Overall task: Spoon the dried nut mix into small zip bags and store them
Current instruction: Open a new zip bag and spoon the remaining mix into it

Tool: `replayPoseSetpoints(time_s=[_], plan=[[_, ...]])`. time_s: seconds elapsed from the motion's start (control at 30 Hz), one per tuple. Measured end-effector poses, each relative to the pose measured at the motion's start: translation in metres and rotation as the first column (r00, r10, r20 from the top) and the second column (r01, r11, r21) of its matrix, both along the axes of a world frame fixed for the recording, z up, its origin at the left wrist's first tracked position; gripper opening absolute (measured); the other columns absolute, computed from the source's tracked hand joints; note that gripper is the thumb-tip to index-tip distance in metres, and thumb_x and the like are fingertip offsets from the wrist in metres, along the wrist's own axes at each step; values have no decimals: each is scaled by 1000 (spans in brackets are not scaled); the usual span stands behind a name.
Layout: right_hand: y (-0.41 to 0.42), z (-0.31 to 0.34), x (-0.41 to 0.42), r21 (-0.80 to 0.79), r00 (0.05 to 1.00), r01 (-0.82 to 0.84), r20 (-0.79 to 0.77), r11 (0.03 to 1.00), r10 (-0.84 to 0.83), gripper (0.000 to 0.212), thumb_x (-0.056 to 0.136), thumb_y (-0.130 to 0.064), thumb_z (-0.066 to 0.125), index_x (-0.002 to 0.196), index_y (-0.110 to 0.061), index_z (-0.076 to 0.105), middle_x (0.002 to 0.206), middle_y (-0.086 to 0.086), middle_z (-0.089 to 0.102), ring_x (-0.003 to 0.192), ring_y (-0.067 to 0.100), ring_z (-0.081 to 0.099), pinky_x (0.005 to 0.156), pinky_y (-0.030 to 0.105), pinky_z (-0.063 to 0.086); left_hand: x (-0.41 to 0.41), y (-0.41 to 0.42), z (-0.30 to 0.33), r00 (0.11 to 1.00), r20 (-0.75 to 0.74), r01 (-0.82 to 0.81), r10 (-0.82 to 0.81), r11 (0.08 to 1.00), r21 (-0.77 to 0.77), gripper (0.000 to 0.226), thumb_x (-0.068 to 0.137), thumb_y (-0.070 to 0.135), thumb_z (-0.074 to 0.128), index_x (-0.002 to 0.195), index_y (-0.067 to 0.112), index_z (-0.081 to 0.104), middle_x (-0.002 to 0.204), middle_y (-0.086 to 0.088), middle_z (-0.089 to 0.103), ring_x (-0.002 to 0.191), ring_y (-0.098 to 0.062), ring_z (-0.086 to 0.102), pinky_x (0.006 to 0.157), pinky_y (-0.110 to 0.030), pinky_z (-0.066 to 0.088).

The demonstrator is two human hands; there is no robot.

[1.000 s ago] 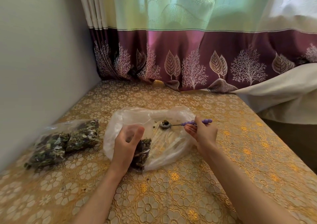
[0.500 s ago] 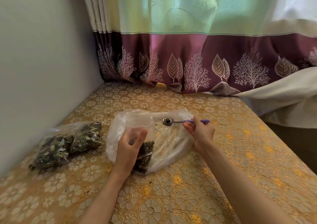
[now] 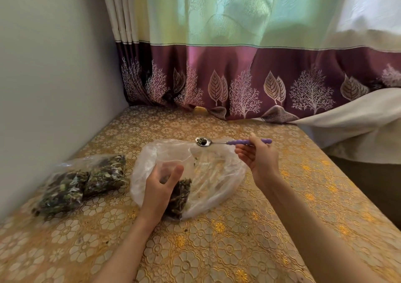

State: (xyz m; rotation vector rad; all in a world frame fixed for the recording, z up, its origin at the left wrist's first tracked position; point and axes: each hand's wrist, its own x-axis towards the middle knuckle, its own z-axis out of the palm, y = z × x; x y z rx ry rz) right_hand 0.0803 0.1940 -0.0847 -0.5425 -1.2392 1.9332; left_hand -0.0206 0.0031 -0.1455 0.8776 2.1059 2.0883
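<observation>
In the lower half of the head view, the table (image 3: 271, 228) is lying bare toward the right edge, with the wall closing in on the left. At frame centre the left hand (image 3: 161, 188) is gripping a small bag (image 3: 179, 196) holding dark nut mix, over a large clear bag (image 3: 208, 174). The right hand (image 3: 258, 155) is pinching a purple-handled spoon (image 3: 227, 142), its bowl carrying mix. Filled bags (image 3: 84, 183) are lying at left.

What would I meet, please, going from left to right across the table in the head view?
Filled zip bags → left hand holding a small bag of mix → large clear bag → right hand holding the purple-handled spoon.
</observation>
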Motion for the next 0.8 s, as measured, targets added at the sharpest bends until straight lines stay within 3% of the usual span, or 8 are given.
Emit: replayPoseSetpoints(time_s=[0.1, 0.17, 0.37, 0.6, 0.73, 0.8], plan=[[-10, 20, 6, 107, 995, -86, -38, 990, 91, 38, 97, -19, 48, 87, 13, 65, 83, 21, 72, 53, 13, 63, 47, 17, 50, 1, 1, 0, 1000, -2, 8, -8, 1000, -23, 74, 48, 91, 51, 95, 33, 58, 96, 13, 66, 89, 11, 59, 75, -13, 42], [-20, 29, 9, 202, 987, -143, -45, 969, 155, 36, 98, -20, 48, 83, 7, 67, 86, 21, 72, 56, 15, 64, 49, 18, 51, 1, 1, 0, 1000, -5, 10, -10, 1000, -28, 75, 47, 91, 51, 94, 33, 58, 96, 12, 65, 88, 10, 60, 74, -12, 43], [-43, 36, 17, 441, 951, -295, 55, 848, 303, 18, 94, -7, 51, 89, 3, 65, 70, 9, 71, 57, 19, 64, 51, 22, 52, 2, -1, 2, 1000, 21, 10, -10, 1000, 2, 72, 48, 87, 55, 94, 32, 58, 93, 13, 65, 86, 10, 60, 69, -2, 42], [-34, 30, 14, 328, 955, -262, -48, 907, 294, 19, 94, -12, 50, 92, -4, 67, 81, 16, 72, 60, 19, 63, 52, 22, 51, 1, -1, 1, 1000, 27, 0, 0, 1000, 3, 76, 45, 91, 52, 94, 33, 59, 92, 18, 66, 87, 15, 58, 71, -2, 42], [-23, 16, 10, 163, 985, -148, -66, 975, 161, 30, 97, -20, 49, 86, 3, 66, 87, 23, 71, 57, 17, 63, 49, 19, 51, 1, 0, 2, 1000, 23, -9, 8, 1000, 24, 76, 48, 91, 50, 94, 32, 59, 90, 31, 65, 88, 17, 57, 70, 2, 40], [-20, 3, 8, 138, 998, -70, 3, 988, 70, 32, 96, -19, 51, 80, 4, 66, 78, 21, 71, 52, 16, 62, 47, 19, 51, 0, 0, 1, 999, 24, -28, 27, 999, 25, 76, 47, 93, 47, 93, 34, 59, 89, 28, 66, 89, 18, 56, 71, 1, 41]])
